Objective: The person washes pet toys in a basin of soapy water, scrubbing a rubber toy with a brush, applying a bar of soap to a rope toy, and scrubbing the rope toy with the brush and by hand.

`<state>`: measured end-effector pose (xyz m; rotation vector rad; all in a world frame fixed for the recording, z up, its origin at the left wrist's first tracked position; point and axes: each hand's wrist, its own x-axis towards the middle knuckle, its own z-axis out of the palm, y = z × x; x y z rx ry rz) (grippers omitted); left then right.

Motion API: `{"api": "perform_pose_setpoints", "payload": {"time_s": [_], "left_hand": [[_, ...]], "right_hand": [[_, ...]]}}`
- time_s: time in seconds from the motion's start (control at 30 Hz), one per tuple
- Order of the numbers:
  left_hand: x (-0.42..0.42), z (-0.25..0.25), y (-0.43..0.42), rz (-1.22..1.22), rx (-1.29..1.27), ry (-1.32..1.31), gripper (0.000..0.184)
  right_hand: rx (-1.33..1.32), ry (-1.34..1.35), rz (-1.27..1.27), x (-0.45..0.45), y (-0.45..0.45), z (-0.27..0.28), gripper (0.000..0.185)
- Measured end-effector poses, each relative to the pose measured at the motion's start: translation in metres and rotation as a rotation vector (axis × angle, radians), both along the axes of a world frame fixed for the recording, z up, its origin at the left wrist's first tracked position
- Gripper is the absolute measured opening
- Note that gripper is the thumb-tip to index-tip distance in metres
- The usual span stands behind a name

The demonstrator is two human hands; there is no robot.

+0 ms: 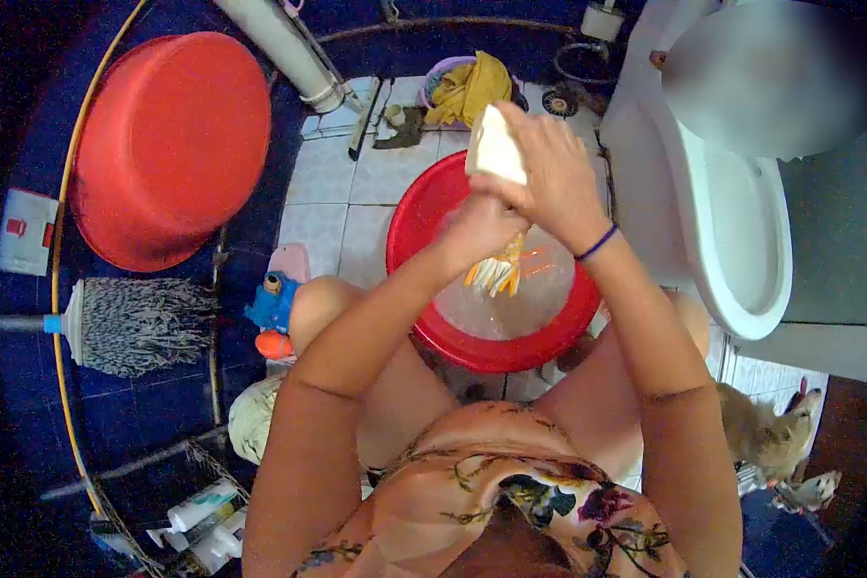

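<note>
A cream-white block (496,144), soap-like in look, is gripped in my right hand (559,178), which wears a dark band at the wrist. Just below it, my left hand (486,231) is closed in a fist around an orange-and-white striped bunched thing, probably cloth (496,276), whose end hangs out underneath. The two hands touch each other. Both are above a red basin (496,356) holding cloudy water (496,313). Some of the striped thing is hidden inside my left fist.
A large red tub (178,144) leans at the left beside a mop head (144,323). Behind the basin sits a purple container (438,72) with yellow cloth (472,91). A white sink or toilet-like fixture (742,241) stands right; a dog-like animal (766,433) is lower right.
</note>
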<state>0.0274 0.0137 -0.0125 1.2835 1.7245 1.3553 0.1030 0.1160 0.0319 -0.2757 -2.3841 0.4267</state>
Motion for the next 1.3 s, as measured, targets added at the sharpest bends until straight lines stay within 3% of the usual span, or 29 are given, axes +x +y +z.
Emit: {"api": "perform_pose_setpoints", "payload": {"time_s": [0.07, 0.13, 0.2, 0.3, 0.33, 0.43, 0.5, 0.57, 0.6, 0.63, 0.7, 0.77, 0.83, 0.93, 1.07, 1.17, 1.2, 1.23, 1.3], "left_hand": [[0.000, 0.007, 0.008, -0.020, -0.021, -0.147, 0.043], [-0.014, -0.001, 0.011, -0.022, 0.163, 0.114, 0.042], [-0.013, -0.004, 0.007, -0.024, 0.148, 0.182, 0.042], [-0.002, 0.008, 0.006, -0.052, -0.039, 0.090, 0.045], [-0.002, 0.008, 0.009, -0.057, 0.007, 0.136, 0.045], [-0.017, -0.011, 0.013, -0.004, 0.308, 0.482, 0.046], [-0.016, -0.015, 0.012, 0.001, 0.279, 0.461, 0.045], [-0.003, 0.015, 0.007, -0.020, 0.022, 0.186, 0.041], [-0.004, 0.022, 0.008, -0.100, -0.172, 0.148, 0.041], [-0.003, 0.021, 0.008, -0.015, -0.084, 0.106, 0.040], [0.002, 0.016, 0.010, 0.149, 0.089, 0.026, 0.039], [-0.016, 0.019, 0.014, 0.189, 0.131, -0.667, 0.043], [-0.048, 0.017, 0.014, 0.101, 0.382, -1.051, 0.045], [-0.059, 0.019, 0.010, 0.195, 0.510, -1.096, 0.039], [-0.053, 0.028, 0.014, 0.358, 0.685, -1.014, 0.029], [-0.058, 0.021, 0.022, 0.440, 0.789, -1.266, 0.027], [-0.058, 0.017, 0.023, 0.393, 0.722, -1.271, 0.028], [-0.047, 0.022, 0.025, 0.303, 0.712, -1.264, 0.039], [-0.015, 0.033, 0.033, 0.663, 0.714, -0.836, 0.050]], "right_hand": [[-0.131, 0.083, -0.029, -0.008, 0.013, -0.020, 0.074], [0.059, 0.099, 0.001, 0.001, -0.004, -0.007, 0.072], [0.143, 0.113, 0.003, 0.002, -0.013, -0.002, 0.070], [-0.180, 0.149, -0.057, -0.014, 0.015, -0.011, 0.073], [-0.269, 0.126, -0.050, -0.011, 0.020, -0.010, 0.075], [0.064, 0.123, 0.054, -0.003, -0.007, -0.007, 0.073], [0.029, 0.118, 0.031, -0.002, -0.010, -0.002, 0.070], [-0.088, 0.232, -0.021, -0.014, 0.009, -0.008, 0.065], [-0.174, 0.147, -0.047, -0.013, 0.019, -0.006, 0.063], [-0.237, 0.255, -0.059, -0.019, 0.028, -0.015, 0.064], [-0.747, 0.322, -0.071, -0.019, 0.040, -0.030, 0.058], [-1.157, 0.284, -0.061, -0.014, 0.055, -0.032, 0.057], [-1.346, 0.328, -0.055, -0.011, 0.062, -0.030, 0.057], [-1.546, 0.372, -0.005, -0.006, 0.047, -0.018, 0.057], [-1.445, 0.333, 0.020, -0.009, 0.016, -0.004, 0.052], [-0.836, 0.417, 0.044, -0.024, 0.000, -0.010, 0.045], [-0.847, 0.454, 0.062, -0.034, -0.012, -0.013, 0.043], [-0.802, 0.458, 0.042, -0.040, -0.021, -0.017, 0.061], [-0.584, 0.371, -0.006, -0.044, -0.026, -0.032, 0.063]]}}
